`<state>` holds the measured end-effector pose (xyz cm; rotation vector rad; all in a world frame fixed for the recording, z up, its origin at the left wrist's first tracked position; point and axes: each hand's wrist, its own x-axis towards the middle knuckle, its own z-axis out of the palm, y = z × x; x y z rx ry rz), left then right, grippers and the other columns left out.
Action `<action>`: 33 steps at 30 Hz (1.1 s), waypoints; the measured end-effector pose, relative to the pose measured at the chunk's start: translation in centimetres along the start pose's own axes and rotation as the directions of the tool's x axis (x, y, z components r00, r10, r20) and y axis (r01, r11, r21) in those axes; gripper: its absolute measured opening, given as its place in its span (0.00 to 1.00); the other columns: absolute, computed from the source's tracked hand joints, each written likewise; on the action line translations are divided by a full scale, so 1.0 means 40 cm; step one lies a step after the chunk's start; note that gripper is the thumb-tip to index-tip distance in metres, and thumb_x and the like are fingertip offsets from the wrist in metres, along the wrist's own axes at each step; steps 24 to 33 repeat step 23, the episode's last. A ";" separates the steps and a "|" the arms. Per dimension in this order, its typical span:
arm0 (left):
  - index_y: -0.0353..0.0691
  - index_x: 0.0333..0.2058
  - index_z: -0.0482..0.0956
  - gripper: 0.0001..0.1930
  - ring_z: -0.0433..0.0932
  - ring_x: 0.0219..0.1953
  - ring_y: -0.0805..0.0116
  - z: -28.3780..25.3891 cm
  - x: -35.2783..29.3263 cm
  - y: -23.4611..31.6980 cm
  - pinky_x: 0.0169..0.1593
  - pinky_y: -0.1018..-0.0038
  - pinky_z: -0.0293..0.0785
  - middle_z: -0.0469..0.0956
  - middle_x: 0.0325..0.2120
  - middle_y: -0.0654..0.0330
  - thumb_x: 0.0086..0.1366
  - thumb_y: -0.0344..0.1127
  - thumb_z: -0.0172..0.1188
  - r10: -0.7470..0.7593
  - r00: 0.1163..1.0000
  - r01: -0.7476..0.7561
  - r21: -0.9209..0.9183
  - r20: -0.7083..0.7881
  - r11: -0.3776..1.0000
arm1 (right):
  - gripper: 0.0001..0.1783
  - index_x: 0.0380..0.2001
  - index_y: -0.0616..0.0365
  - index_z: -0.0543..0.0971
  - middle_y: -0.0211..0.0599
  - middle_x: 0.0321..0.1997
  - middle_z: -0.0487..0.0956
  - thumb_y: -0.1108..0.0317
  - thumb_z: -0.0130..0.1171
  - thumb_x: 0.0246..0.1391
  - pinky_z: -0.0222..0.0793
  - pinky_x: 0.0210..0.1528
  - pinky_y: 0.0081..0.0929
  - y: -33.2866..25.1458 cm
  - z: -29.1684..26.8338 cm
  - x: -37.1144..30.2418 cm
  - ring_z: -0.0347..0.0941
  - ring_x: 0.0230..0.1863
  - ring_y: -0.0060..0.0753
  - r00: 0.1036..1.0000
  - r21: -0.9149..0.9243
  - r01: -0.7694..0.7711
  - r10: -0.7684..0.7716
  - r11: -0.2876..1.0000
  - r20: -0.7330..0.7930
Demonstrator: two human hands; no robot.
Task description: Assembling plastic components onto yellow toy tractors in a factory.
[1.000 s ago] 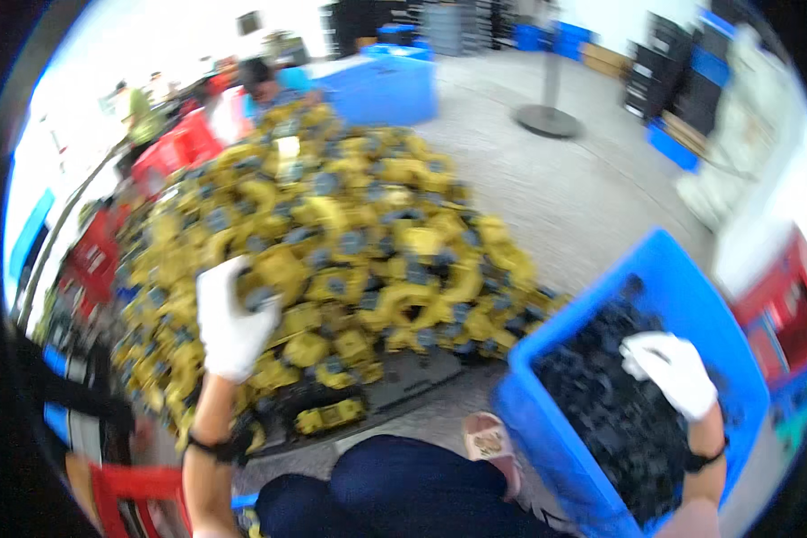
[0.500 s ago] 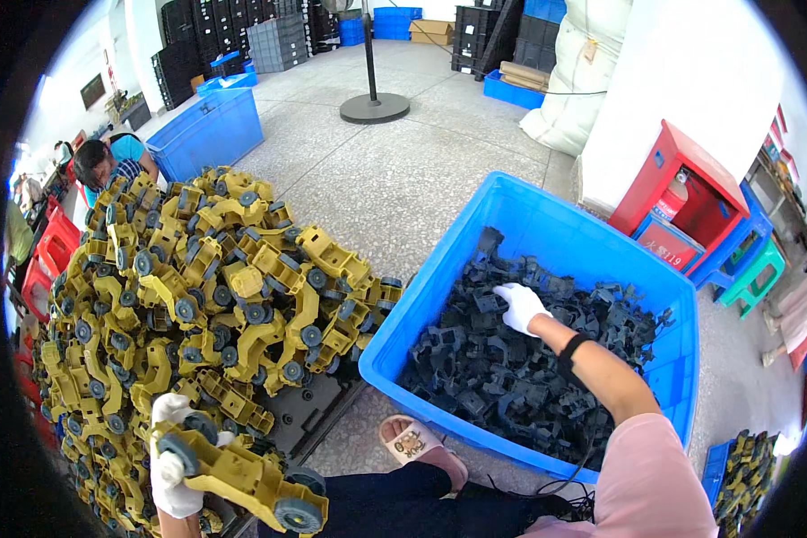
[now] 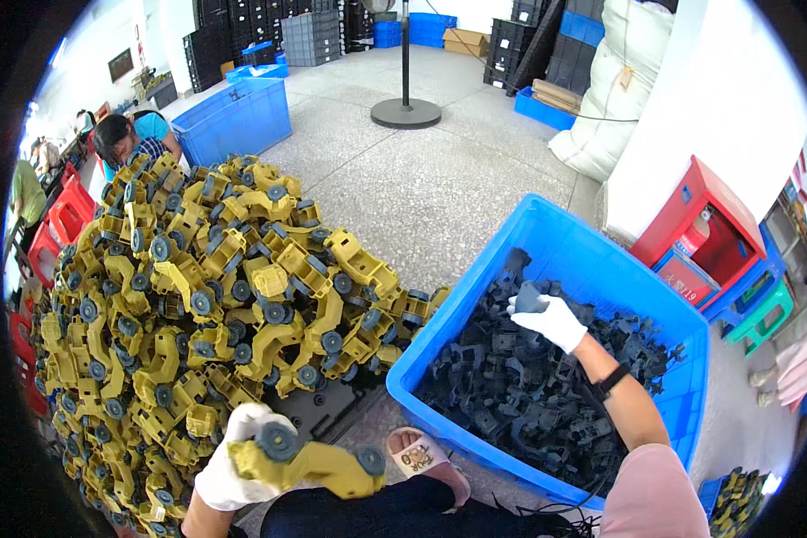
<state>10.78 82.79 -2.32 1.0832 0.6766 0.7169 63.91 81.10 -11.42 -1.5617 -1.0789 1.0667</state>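
My left hand point(image 3: 233, 457), in a white glove, holds a yellow toy truck body with grey wheels point(image 3: 309, 462) just above my lap. My right hand point(image 3: 551, 318), also gloved, grips a dark grey plastic part point(image 3: 527, 296) lifted slightly over the heap of the same dark parts point(image 3: 520, 394) inside a large blue crate point(image 3: 565, 238). A big pile of yellow toy truck bodies point(image 3: 197, 296) lies on the floor to my left, close to my left hand.
A person in a dark top point(image 3: 130, 134) sits behind the pile near a second blue crate point(image 3: 238, 117). A fan stand base point(image 3: 405, 112) sits on the concrete floor. Red crates point(image 3: 704, 229), a white sack point(image 3: 614, 90) and stacked dark bins point(image 3: 309, 36) line the edges. My sandalled foot point(image 3: 417, 457) rests by the crate.
My left hand has brought the yellow truck body in toward my lap. My right hand has closed on a dark part and raised it a little from the heap.
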 end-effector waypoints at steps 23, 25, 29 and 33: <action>0.51 0.70 0.43 0.55 0.67 0.52 0.72 -0.022 -0.038 0.028 0.51 0.76 0.71 0.59 0.58 0.65 0.52 0.32 0.73 0.110 0.926 -0.108 -0.025 0.360 0.994 | 0.20 0.47 0.62 0.76 0.37 0.44 0.79 0.62 0.64 0.56 0.70 0.48 0.25 -0.486 0.648 -0.323 0.75 0.45 0.25 0.775 -0.158 0.141 -0.010 0.977 0.632; 0.51 0.70 0.43 0.55 0.67 0.52 0.72 -0.022 -0.038 0.028 0.51 0.76 0.71 0.59 0.58 0.65 0.52 0.32 0.73 0.110 0.926 -0.108 -0.025 0.360 0.994 | 0.20 0.47 0.62 0.76 0.37 0.44 0.79 0.62 0.64 0.56 0.70 0.48 0.25 -0.486 0.648 -0.323 0.75 0.45 0.25 0.775 -0.158 0.141 -0.010 0.977 0.632; 0.51 0.70 0.43 0.55 0.67 0.52 0.72 -0.022 -0.038 0.028 0.51 0.76 0.71 0.59 0.58 0.65 0.52 0.32 0.73 0.110 0.926 -0.108 -0.025 0.360 0.994 | 0.20 0.47 0.62 0.76 0.37 0.44 0.79 0.62 0.64 0.56 0.70 0.48 0.25 -0.486 0.648 -0.323 0.75 0.45 0.25 0.775 -0.158 0.141 -0.010 0.977 0.632; 0.51 0.70 0.43 0.55 0.67 0.52 0.72 -0.022 -0.038 0.028 0.51 0.76 0.71 0.59 0.58 0.65 0.52 0.32 0.73 0.110 0.926 -0.108 -0.025 0.360 0.994 | 0.20 0.47 0.62 0.76 0.37 0.44 0.79 0.62 0.64 0.56 0.70 0.48 0.25 -0.486 0.648 -0.323 0.75 0.45 0.25 0.775 -0.158 0.141 -0.010 0.977 0.632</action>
